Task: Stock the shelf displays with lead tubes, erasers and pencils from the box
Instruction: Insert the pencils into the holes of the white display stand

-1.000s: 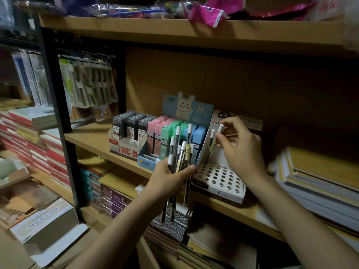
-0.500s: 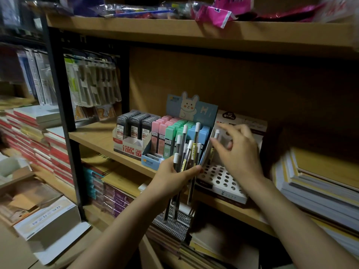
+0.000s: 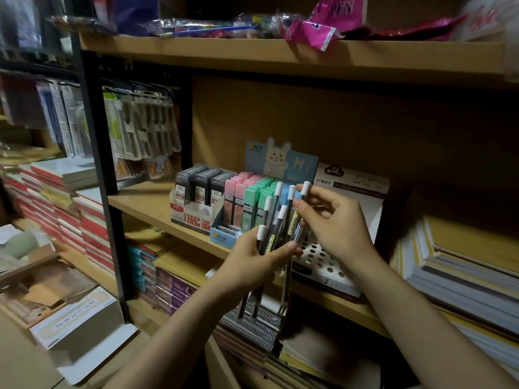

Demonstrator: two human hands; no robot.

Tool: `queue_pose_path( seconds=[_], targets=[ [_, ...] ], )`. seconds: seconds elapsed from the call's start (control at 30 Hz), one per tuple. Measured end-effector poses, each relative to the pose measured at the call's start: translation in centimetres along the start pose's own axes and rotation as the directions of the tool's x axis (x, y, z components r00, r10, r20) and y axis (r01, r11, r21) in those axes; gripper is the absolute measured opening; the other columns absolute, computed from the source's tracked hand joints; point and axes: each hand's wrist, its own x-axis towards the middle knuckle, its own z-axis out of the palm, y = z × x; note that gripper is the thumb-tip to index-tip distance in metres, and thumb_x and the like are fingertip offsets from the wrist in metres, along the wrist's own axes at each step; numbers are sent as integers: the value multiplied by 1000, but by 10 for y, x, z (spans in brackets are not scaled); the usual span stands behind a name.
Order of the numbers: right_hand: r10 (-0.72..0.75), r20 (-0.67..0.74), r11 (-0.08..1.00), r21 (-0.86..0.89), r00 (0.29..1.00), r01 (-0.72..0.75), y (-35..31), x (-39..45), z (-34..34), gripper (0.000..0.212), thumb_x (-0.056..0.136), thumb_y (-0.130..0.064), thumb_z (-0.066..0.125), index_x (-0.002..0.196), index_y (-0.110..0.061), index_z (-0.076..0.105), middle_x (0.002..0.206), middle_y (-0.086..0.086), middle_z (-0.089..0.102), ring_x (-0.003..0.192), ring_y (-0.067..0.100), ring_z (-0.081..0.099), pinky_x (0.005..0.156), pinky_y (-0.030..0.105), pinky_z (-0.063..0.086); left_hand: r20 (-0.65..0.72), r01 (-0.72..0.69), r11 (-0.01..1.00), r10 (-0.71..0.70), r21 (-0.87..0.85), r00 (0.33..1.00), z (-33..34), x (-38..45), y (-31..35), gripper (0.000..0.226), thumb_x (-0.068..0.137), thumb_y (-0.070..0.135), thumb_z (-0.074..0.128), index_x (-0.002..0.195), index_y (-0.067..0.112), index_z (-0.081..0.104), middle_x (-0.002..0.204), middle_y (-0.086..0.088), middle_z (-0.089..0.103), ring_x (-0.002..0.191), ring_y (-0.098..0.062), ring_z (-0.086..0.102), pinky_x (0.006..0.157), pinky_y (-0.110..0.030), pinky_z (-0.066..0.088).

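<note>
From the head camera, your left hand (image 3: 254, 263) is curled round a bundle of pencils (image 3: 276, 228), white caps up, held just in front of the front edge of the middle shelf (image 3: 146, 202). Your right hand (image 3: 335, 224) has closed thumb and fingers on one pencil at the right side of that bundle, pinching it below its cap; whether it is fully free of the others you cannot tell from here.

The holder with holes (image 3: 323, 259) stands on the shelf right behind your hands, near the front edge, its white backing card upright behind it. To its left sit the pastel lead tubes in the rabbit display (image 3: 280, 161), and further left the dark lead tubes (image 3: 206, 186), both looking full.

To do this step well, draw the one pencil straight up and out so the rest do not fan or slip from your left grip. Keep the left hand steady and low, clear of the holes. Bring the pencil tip down, pick an open hole, and lower it upright until it seats. Fill from the back row forward, I'd judge, so seated pencils do not block your reach. The light is dim, so aim by the hole's rim
</note>
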Motion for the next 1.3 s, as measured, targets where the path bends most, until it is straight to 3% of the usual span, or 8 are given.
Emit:
queue_pose_path(
  seconds=[0.2, 0.33, 0.4, 0.57, 0.67, 0.93, 1.07, 1.3],
  targets=[
    [92, 91, 983, 147, 992, -105, 1, -1, 0, 32, 94, -7, 61, 124, -17, 63, 105, 4, 71, 90, 7, 70, 67, 19, 57, 85, 149, 935, -128, -323, 988, -1, 0, -6, 38, 97, 28, 53, 108, -6, 66, 53, 10, 48, 46, -5, 34, 43, -16, 31],
    [84, 151, 967, 226, 985, -117, -3, 3, -10, 33, 93, -5, 58, 122, -20, 64, 102, -3, 74, 96, 8, 70, 75, 17, 55, 25, 184, 948, -184, -258, 983, -5, 3, -10, 26, 94, 29, 60, 85, 6, 68, 51, 7, 43, 44, -7, 35, 46, -19, 30],
    [45, 67, 957, 283, 997, -62, -8, 11, -24, 33, 92, -4, 56, 119, -21, 63, 101, -4, 74, 97, 8, 70, 76, 16, 55, -46, 178, 964, -190, -197, 981, -8, 6, -12, 28, 94, 30, 59, 84, 5, 66, 51, 6, 42, 46, -9, 37, 52, -23, 38],
    [-233, -162, 966, -148, 959, 210, 1, 18, -40, 38, 88, -4, 66, 117, -27, 54, 98, -10, 68, 89, 1, 69, 71, 13, 54, -129, 149, 988, -155, -48, 979, -10, 7, -14, 27, 95, 31, 60, 87, 9, 74, 57, 3, 49, 54, -13, 43, 66, -37, 41],
    [-333, -160, 905, -332, 929, 267, 13, 17, -35, 40, 86, -10, 71, 116, -31, 53, 94, -21, 63, 89, -6, 66, 69, 12, 54, -106, 132, 991, -133, -19, 985, -7, 7, -13, 26, 96, 29, 57, 89, 9, 72, 50, 12, 54, 51, -8, 44, 57, -26, 40],
    [-286, -168, 911, -354, 943, 213, 30, 21, -30, 39, 83, -12, 74, 106, -34, 52, 83, -20, 64, 81, -10, 65, 67, 11, 54, -134, 124, 991, -128, -42, 983, -8, 8, -11, 24, 94, 30, 60, 88, 11, 73, 55, 9, 61, 50, -5, 49, 48, -19, 41],
    [-315, -146, 878, -420, 938, 230, 30, 20, -30, 37, 83, -15, 75, 104, -35, 52, 82, -20, 62, 81, -13, 63, 64, 4, 49, -171, 135, 990, -138, -31, 975, -10, 10, -13, 23, 93, 31, 61, 87, 12, 74, 72, -8, 69, 57, -8, 53, 49, -19, 43],
    [-396, -100, 773, -573, 913, 273, 26, 24, -20, 32, 79, -18, 79, 106, -18, 62, 99, -3, 62, 74, 2, 63, 64, 13, 52, -144, 124, 992, -122, 4, 982, -10, 11, -15, 24, 92, 31, 62, 85, 11, 73, 57, 6, 57, 48, -3, 50, 45, -16, 40]
  ],
)
